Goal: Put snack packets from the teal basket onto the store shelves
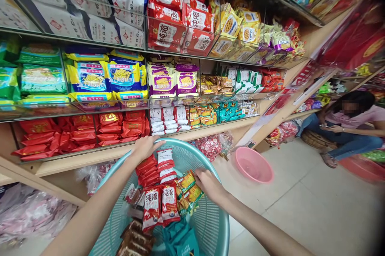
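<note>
A large teal plastic basket [223, 192] stands below the shelves, holding red packets [148, 172], white-and-red packets [165, 159], teal packets [180, 238] and brown packets [135, 240]. My left hand [146, 147] is closed on the basket's far rim. Inside the basket, near its right wall, my right hand [207, 180] has its fingers closed on the edge of the yellow-green packets [189, 190]. Two larger red-and-white packets [161, 206] lie just left of these.
Glass-fronted shelves [168, 101] of snack packets run across the back. A pink basin [254, 164] sits on the floor to the right. Farther right, a person [351, 121] sits low beside a woven basket. Plastic bags [33, 214] lie under the shelf at left.
</note>
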A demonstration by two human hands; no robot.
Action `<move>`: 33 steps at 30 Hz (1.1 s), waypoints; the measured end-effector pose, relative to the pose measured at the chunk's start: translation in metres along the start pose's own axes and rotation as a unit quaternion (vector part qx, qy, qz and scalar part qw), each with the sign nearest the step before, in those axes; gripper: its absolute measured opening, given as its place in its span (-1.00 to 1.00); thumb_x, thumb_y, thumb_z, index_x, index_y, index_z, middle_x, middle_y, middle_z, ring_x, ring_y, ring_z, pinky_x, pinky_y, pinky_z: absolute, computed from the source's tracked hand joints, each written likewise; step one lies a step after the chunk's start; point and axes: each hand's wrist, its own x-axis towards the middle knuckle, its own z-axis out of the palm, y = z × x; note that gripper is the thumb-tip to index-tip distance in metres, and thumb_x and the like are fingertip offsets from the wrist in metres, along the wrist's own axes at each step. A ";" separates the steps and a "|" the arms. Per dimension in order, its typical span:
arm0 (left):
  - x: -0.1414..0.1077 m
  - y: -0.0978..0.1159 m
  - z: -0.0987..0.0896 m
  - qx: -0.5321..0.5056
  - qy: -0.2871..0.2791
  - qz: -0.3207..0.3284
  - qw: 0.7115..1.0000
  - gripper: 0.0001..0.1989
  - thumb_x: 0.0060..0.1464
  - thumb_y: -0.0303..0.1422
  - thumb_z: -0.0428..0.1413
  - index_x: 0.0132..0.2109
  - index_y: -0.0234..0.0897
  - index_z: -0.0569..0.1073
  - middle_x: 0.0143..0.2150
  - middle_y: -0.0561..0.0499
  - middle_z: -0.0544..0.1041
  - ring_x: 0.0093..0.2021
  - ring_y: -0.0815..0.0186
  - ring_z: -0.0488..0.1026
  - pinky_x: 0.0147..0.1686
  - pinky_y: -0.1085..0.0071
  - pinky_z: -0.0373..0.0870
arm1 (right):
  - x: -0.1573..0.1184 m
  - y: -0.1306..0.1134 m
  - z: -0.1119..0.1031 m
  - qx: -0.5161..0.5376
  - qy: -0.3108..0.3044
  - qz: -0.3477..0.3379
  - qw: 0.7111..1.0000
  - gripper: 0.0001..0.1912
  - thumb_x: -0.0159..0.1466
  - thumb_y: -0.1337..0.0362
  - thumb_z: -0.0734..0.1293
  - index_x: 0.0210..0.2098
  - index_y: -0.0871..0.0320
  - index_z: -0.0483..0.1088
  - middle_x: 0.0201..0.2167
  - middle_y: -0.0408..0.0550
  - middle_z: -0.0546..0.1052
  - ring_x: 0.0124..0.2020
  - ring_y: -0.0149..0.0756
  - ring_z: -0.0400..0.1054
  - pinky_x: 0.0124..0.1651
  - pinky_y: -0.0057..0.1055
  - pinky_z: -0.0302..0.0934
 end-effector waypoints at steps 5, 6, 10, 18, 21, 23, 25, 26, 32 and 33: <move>0.001 -0.002 0.001 -0.002 0.004 0.007 1.000 -0.34 0.14 0.10 -0.39 -0.10 -0.18 0.44 -0.26 -0.17 0.58 -0.21 0.06 0.51 -0.28 0.29 0.32 | 0.001 -0.001 0.002 -0.013 -0.003 0.005 1.000 -0.81 0.29 0.40 0.10 -0.35 0.16 0.32 -0.31 0.00 0.48 -0.28 -0.29 0.39 -0.33 -0.46 0.07; 0.001 -0.002 0.002 -0.003 0.004 0.008 1.000 -0.34 0.14 0.10 -0.39 -0.10 -0.19 0.44 -0.27 -0.17 0.58 -0.22 0.05 0.51 -0.28 0.29 0.32 | 0.001 -0.002 0.001 -0.015 -0.003 0.006 1.000 -0.81 0.29 0.38 0.10 -0.35 0.15 0.32 -0.31 0.00 0.48 -0.28 -0.29 0.39 -0.32 -0.45 0.07; 0.002 -0.003 0.003 -0.004 0.008 0.011 1.000 -0.36 0.14 0.11 -0.35 -0.10 -0.18 0.44 -0.26 -0.15 0.58 -0.22 0.09 0.52 -0.30 0.33 0.32 | -0.002 -0.009 -0.007 -0.060 0.004 0.017 0.998 -0.79 0.33 0.32 0.08 -0.28 0.16 0.33 -0.27 0.04 0.47 -0.28 -0.26 0.40 -0.31 -0.43 0.10; 0.002 -0.004 0.006 -0.010 0.015 0.008 1.000 -0.40 0.14 0.09 -0.29 -0.10 -0.19 0.44 -0.25 -0.15 0.58 -0.20 0.09 0.51 -0.28 0.33 0.31 | 0.019 -0.015 -0.010 0.016 0.057 -0.208 0.976 -0.68 0.38 0.21 0.01 -0.18 0.13 0.35 -0.22 -0.02 0.46 -0.11 -0.29 0.32 -0.04 -0.35 0.13; 0.002 -0.005 0.006 -0.011 0.015 0.003 1.000 -0.42 0.15 0.09 -0.28 -0.12 -0.19 0.44 -0.26 -0.14 0.58 -0.19 0.09 0.51 -0.30 0.35 0.30 | 0.025 -0.019 -0.005 0.014 0.030 -0.255 0.966 -0.58 0.39 0.13 -0.03 -0.25 0.16 0.38 -0.29 -0.03 0.48 -0.12 -0.29 0.31 0.01 -0.31 0.10; 0.002 -0.006 0.006 -0.017 0.015 0.002 1.000 -0.43 0.14 0.09 -0.27 -0.12 -0.18 0.44 -0.26 -0.14 0.58 -0.19 0.09 0.52 -0.31 0.36 0.29 | 0.025 -0.020 -0.002 0.006 0.019 -0.256 0.966 -0.53 0.39 0.10 -0.05 -0.30 0.16 0.39 -0.32 -0.04 0.49 -0.13 -0.28 0.31 0.02 -0.31 0.08; 0.003 -0.007 0.007 -0.024 0.018 0.005 1.000 -0.43 0.14 0.10 -0.26 -0.12 -0.18 0.44 -0.25 -0.14 0.58 -0.20 0.08 0.52 -0.31 0.35 0.29 | 0.021 -0.020 0.000 -0.002 0.016 -0.248 0.969 -0.52 0.38 0.06 -0.04 -0.26 0.16 0.40 -0.28 -0.03 0.49 -0.11 -0.27 0.30 0.03 -0.31 0.08; 0.004 -0.008 0.008 -0.026 0.021 0.009 0.999 -0.43 0.14 0.10 -0.26 -0.12 -0.18 0.44 -0.24 -0.14 0.58 -0.20 0.08 0.52 -0.31 0.35 0.29 | 0.019 -0.020 0.000 -0.006 0.019 -0.242 0.970 -0.52 0.36 0.03 -0.03 -0.21 0.16 0.40 -0.23 -0.01 0.48 -0.09 -0.25 0.28 0.04 -0.29 0.07; 0.008 -0.010 0.014 -0.024 0.020 0.012 0.999 -0.42 0.13 0.10 -0.27 -0.09 -0.18 0.44 -0.22 -0.16 0.58 -0.19 0.06 0.51 -0.29 0.33 0.30 | 0.009 -0.021 0.009 -0.040 0.029 -0.206 0.977 -0.49 0.24 -0.08 0.15 -0.02 0.17 0.34 -0.15 0.04 0.47 -0.04 -0.15 0.26 0.13 -0.19 0.00; 0.009 -0.010 0.014 -0.023 0.020 0.012 0.999 -0.41 0.13 0.10 -0.27 -0.09 -0.18 0.44 -0.22 -0.16 0.58 -0.19 0.06 0.51 -0.30 0.33 0.30 | 0.008 -0.022 0.011 -0.048 0.025 -0.197 0.979 -0.53 0.24 -0.04 0.17 -0.05 0.17 0.35 -0.19 0.04 0.48 -0.07 -0.15 0.28 0.14 -0.17 -0.01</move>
